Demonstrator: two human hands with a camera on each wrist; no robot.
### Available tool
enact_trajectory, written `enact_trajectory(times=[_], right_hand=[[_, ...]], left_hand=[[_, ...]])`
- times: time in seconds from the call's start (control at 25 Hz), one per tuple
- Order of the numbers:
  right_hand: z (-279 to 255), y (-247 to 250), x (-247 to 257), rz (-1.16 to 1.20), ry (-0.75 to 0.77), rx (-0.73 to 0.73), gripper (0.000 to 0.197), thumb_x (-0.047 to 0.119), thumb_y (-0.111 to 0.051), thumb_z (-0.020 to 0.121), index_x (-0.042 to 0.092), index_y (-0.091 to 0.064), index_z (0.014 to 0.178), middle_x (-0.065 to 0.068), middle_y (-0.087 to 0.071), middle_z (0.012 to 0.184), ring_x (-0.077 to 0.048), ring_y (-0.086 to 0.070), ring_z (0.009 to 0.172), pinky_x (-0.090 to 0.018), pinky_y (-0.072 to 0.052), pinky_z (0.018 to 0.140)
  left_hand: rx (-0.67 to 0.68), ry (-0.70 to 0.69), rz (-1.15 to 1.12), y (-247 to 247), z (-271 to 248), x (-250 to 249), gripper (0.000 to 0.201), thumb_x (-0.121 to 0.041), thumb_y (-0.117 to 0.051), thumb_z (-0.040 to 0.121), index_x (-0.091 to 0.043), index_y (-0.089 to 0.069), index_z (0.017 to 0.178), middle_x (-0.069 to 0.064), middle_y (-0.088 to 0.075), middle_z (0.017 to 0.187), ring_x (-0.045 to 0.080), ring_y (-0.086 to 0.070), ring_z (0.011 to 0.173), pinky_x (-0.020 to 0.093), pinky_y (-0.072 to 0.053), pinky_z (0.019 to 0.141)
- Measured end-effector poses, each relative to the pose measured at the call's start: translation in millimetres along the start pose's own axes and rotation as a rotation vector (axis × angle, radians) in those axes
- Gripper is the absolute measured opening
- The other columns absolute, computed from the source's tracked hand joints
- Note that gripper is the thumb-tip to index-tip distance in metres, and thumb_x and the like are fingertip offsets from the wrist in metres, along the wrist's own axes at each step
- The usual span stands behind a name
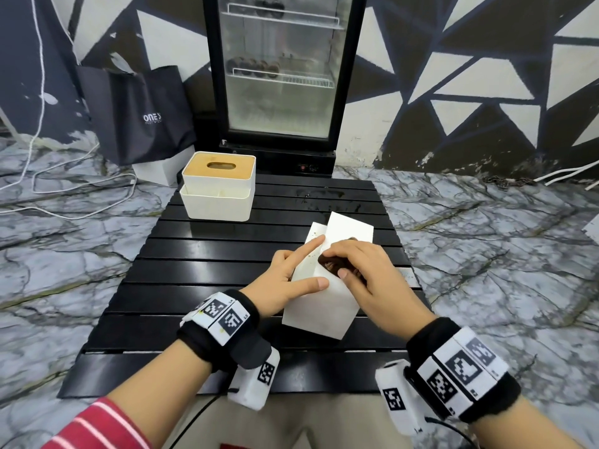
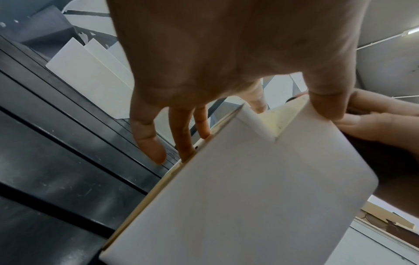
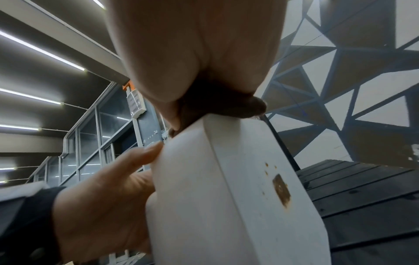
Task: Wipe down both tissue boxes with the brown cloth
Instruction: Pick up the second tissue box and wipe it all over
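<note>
Head view: a white box [image 1: 319, 306] stood tilted on the black slatted worktop [image 1: 201, 254], near the front edge. The left hand [image 1: 285, 280] steadied its left side, index finger and thumb stretched straight along the box, the other fingers down its far side. The right hand [image 1: 366, 277] lay on the upper face, fingers curled round a brown cloth [image 1: 334, 264] pressed against the box. A second box [image 1: 217, 186], white with a tan slotted lid, stood well apart at the worktop's far left corner. A black bag [image 1: 142, 115] on the floor behind it read "ONE"; the rest of the lettering was illegible. A glass-door fridge [image 1: 282, 69] stood beyond the worktop. Both wrists carried black bands with coded markers.

Left wrist view: the left hand [image 2: 226, 62] reached down over the box [image 2: 238, 197]. Its fingers [image 2: 149, 141] were extended along the box's edge, the thumb resting on the upper corner. The right hand [image 2: 381, 122] touched the far side.

Right wrist view: the right hand [image 3: 192, 53] clenched the cloth [image 3: 222, 102] against the top edge of the box [image 3: 226, 197]. Brown stains [image 3: 281, 191] marked the box's right face. The left hand [image 3: 108, 206] braced the opposite side.
</note>
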State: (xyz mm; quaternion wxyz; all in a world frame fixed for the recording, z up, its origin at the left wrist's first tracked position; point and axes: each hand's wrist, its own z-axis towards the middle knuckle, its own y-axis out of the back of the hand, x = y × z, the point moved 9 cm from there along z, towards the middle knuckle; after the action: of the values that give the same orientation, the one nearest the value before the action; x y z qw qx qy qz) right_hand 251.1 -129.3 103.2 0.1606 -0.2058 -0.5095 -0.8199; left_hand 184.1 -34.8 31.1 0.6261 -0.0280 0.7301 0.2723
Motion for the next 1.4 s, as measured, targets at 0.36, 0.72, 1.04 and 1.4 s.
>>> enact_trajectory(times=[0.36, 0.72, 1.04, 1.4], right_hand=[[-2.3, -2.0, -1.4, -0.035, 0.002, 0.000, 0.031, 0.019, -0.042, 0.087, 0.028, -0.053, 0.114, 0.021, -0.050, 0.110, -0.007, -0.041, 0.109, -0.015, -0.026, 0.098], [-2.1, -7.1, 1.5, -0.097, 0.023, 0.010, 0.033, 0.022, -0.038, 0.088, 0.030, -0.052, 0.117, 0.016, -0.051, 0.115, -0.010, -0.042, 0.111, -0.017, -0.026, 0.098], [13.0, 1.6, -11.9, -0.025, 0.077, 0.063, 0.034, 0.015, -0.043, 0.086, 0.026, -0.054, 0.116, 0.018, -0.051, 0.112, -0.002, -0.040, 0.109, -0.008, -0.020, 0.097], [54.1, 7.7, -52.0, -0.076, -0.051, 0.067, 0.035, 0.004, -0.044, 0.089, 0.021, -0.055, 0.118, 0.006, -0.052, 0.117, -0.012, -0.040, 0.111, -0.025, -0.024, 0.098]], left_hand=[[-0.016, -0.013, 0.044, -0.9, 1.6, -2.3, 0.063, -0.054, -0.062, 0.077, -0.076, -0.017, 0.116, -0.005, -0.033, 0.110, 0.004, -0.042, 0.098, 0.016, -0.036, 0.095], [-0.018, -0.007, 0.078, 1.5, -0.2, 0.2, 0.064, -0.053, -0.061, 0.081, -0.074, -0.014, 0.119, -0.002, -0.033, 0.120, 0.005, -0.042, 0.106, 0.011, -0.034, 0.090], [-0.019, 0.013, 0.084, 3.2, -1.1, -0.6, 0.062, -0.046, -0.056, 0.086, -0.067, -0.014, 0.126, -0.007, -0.032, 0.113, 0.000, -0.042, 0.089, 0.005, -0.034, 0.082], [-0.014, 0.042, 0.105, 2.2, -2.8, -1.1, 0.062, -0.048, -0.057, 0.085, -0.069, -0.013, 0.123, -0.007, -0.031, 0.116, 0.002, -0.043, 0.081, 0.008, -0.035, 0.078]])
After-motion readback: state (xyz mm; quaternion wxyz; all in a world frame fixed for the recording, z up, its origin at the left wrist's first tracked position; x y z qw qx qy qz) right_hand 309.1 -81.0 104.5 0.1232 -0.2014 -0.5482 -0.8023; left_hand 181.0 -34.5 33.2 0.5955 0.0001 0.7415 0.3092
